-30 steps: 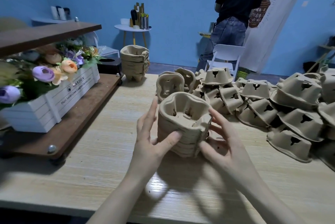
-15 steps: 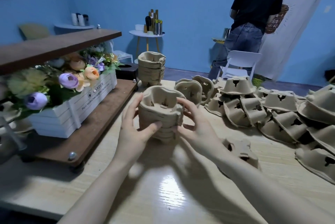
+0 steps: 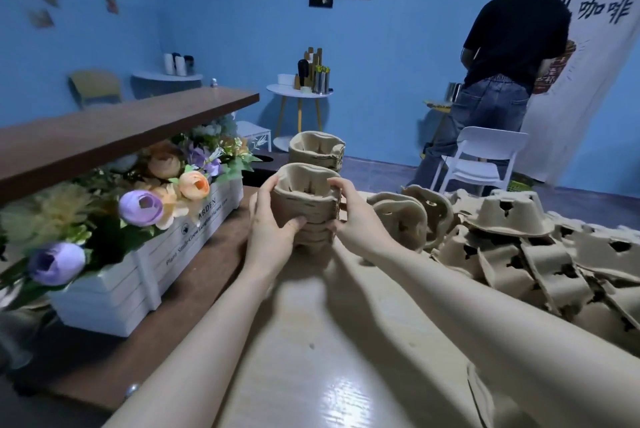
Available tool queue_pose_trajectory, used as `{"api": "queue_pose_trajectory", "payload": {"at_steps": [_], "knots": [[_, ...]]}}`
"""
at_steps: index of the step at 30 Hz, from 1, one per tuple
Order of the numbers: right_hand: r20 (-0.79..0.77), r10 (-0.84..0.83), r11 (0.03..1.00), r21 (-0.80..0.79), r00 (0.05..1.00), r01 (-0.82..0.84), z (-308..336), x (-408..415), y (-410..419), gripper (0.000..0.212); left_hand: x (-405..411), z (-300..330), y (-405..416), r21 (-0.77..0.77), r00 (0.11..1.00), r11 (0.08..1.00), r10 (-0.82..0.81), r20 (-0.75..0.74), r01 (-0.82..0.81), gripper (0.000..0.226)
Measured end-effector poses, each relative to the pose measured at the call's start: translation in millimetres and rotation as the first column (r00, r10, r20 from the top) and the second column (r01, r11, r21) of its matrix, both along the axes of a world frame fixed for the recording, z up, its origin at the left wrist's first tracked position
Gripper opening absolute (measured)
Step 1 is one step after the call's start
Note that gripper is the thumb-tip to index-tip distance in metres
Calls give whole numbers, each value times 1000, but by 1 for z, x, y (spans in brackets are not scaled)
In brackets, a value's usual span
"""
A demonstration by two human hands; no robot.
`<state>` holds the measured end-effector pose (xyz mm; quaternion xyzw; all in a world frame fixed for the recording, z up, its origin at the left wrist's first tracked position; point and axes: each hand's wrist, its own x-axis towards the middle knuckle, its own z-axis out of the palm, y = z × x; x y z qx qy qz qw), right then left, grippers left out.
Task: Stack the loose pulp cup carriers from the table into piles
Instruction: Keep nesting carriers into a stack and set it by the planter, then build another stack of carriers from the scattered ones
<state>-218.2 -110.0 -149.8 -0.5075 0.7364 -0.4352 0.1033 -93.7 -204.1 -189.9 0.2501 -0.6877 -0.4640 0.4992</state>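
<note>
Both hands, left hand (image 3: 273, 230) and right hand (image 3: 353, 220), fingers curled round a finished pile of carriers (image 3: 304, 206) held near the far pile (image 3: 317, 150) on the counter (image 3: 346, 341); likely next: set it beside that, then gather loose carriers (image 3: 512, 247).

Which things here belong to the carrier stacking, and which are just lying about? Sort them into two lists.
Job:
- stack of carriers, held between left hand and right hand
- finished pile behind it
- loose carriers heaped on the right of the table

Lying about:
- flower box on the wooden shelf
- white chair
- round side table
- person in black
</note>
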Motion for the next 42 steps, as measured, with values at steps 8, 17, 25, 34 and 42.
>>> {"api": "queue_pose_trajectory", "payload": {"at_steps": [8,17,25,34,42], "knots": [[-19,-12,999,46,1000,13,8,-6,-26,77,-15,10,-17,15,995,997,78,61,-79,76],[-86,48,999,29,995,-46,32,1,18,74,3,21,-4,57,972,991,104,213,-118,85],[-188,29,985,171,982,3,57,1,196,41,40,64,94,-43,964,999,1,265,11,74],[-88,-190,897,389,978,210,-1,-12,330,80,26,33,209,-12,804,926,-320,501,377,59],[-159,-149,911,362,976,198,-10,-12,313,68,-16,25,224,42,722,895,-386,574,445,44]]}}
